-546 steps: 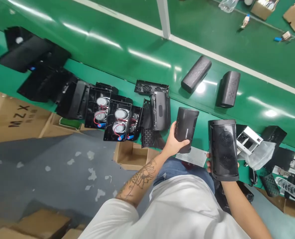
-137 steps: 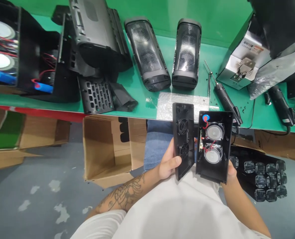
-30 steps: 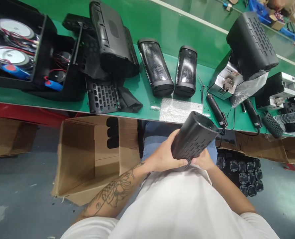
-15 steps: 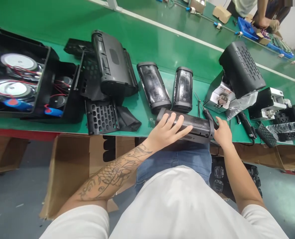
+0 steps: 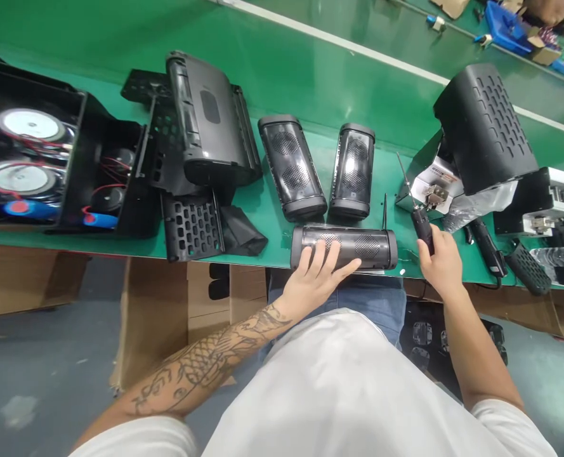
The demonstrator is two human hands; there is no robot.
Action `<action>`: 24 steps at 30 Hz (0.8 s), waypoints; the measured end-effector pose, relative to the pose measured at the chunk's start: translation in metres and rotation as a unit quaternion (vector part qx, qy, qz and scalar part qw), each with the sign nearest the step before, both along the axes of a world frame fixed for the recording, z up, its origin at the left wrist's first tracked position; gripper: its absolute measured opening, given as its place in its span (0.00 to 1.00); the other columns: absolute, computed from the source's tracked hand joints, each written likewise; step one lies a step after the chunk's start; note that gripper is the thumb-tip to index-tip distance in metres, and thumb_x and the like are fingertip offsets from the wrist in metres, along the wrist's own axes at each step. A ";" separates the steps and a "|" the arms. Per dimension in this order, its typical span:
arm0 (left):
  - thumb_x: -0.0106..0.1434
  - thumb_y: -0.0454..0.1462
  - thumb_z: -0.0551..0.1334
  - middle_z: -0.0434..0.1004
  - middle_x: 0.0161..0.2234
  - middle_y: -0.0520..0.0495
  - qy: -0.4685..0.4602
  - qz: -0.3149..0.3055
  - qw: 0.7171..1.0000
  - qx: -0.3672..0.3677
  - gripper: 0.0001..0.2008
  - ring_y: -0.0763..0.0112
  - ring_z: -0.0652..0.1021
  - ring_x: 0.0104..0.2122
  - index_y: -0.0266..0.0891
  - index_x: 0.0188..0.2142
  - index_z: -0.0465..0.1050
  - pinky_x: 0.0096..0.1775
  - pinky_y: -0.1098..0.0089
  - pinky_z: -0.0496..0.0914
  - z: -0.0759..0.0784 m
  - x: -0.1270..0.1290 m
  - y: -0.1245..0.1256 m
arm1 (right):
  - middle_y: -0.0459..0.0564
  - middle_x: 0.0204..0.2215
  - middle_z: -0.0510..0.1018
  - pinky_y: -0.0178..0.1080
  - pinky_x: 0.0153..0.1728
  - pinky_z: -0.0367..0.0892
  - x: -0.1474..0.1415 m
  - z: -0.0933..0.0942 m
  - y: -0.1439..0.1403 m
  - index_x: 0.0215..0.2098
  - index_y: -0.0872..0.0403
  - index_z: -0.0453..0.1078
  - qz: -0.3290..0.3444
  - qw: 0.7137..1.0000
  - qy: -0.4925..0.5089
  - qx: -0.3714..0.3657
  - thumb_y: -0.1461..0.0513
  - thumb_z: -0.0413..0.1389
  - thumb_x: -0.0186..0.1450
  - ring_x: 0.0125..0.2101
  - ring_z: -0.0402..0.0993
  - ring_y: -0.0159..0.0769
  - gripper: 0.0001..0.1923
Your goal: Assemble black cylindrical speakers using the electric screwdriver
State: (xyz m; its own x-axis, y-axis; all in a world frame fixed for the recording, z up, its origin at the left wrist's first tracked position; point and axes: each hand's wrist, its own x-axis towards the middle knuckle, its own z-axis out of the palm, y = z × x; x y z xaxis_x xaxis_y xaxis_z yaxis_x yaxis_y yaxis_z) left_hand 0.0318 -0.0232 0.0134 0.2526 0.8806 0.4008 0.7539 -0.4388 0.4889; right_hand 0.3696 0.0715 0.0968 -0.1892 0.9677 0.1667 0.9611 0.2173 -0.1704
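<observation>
A black cylindrical speaker (image 5: 358, 247) lies on its side at the near edge of the green bench (image 5: 310, 76). My left hand (image 5: 317, 279) rests flat on its left half with the fingers spread. My right hand (image 5: 441, 263) is closed around the handle of a black screwdriver (image 5: 417, 209), whose thin shaft points away from me. Two more black speakers, one (image 5: 292, 166) tilted and one (image 5: 353, 170) straight, lie just behind the near speaker.
A big black speaker housing (image 5: 210, 127) and a perforated grille (image 5: 191, 225) lie to the left, beside open cases with round drivers (image 5: 22, 149). At right, a perforated black shell (image 5: 488, 130) sits on a white box. An open carton (image 5: 162, 304) stands under the bench.
The speaker, held at my lap a second ago, now lies on the bench edge. My right hand left its end and closed on the screwdriver.
</observation>
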 end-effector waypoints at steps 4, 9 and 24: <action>0.75 0.33 0.62 0.79 0.66 0.50 -0.003 0.036 0.999 0.007 0.32 0.51 0.78 0.68 0.77 0.68 0.71 0.68 0.45 0.69 -0.005 0.002 -0.014 | 0.64 0.50 0.74 0.46 0.52 0.71 0.015 0.016 -0.010 0.70 0.58 0.69 0.042 0.999 -0.010 0.031 0.44 0.44 0.81 0.49 0.71 0.50 0.34; 0.75 0.36 0.64 0.78 0.67 0.46 -0.060 0.078 0.994 -0.040 0.27 0.45 0.73 0.72 0.73 0.66 0.75 0.72 0.34 0.63 -0.009 0.006 -0.013 | 0.64 0.51 0.73 0.44 0.49 0.74 0.036 0.020 -0.030 0.72 0.58 0.68 0.026 1.000 0.009 0.014 0.45 0.45 0.80 0.49 0.73 0.49 0.34; 0.73 0.49 0.67 0.82 0.59 0.37 -0.548 -0.125 0.789 -0.248 0.25 0.66 0.85 0.46 0.42 0.64 0.76 0.46 0.67 0.81 0.076 0.161 0.029 | 0.62 0.55 0.78 0.45 0.56 0.77 0.087 0.006 -0.114 0.64 0.58 0.77 0.014 0.973 0.231 0.019 0.40 0.54 0.78 0.53 0.78 0.47 0.34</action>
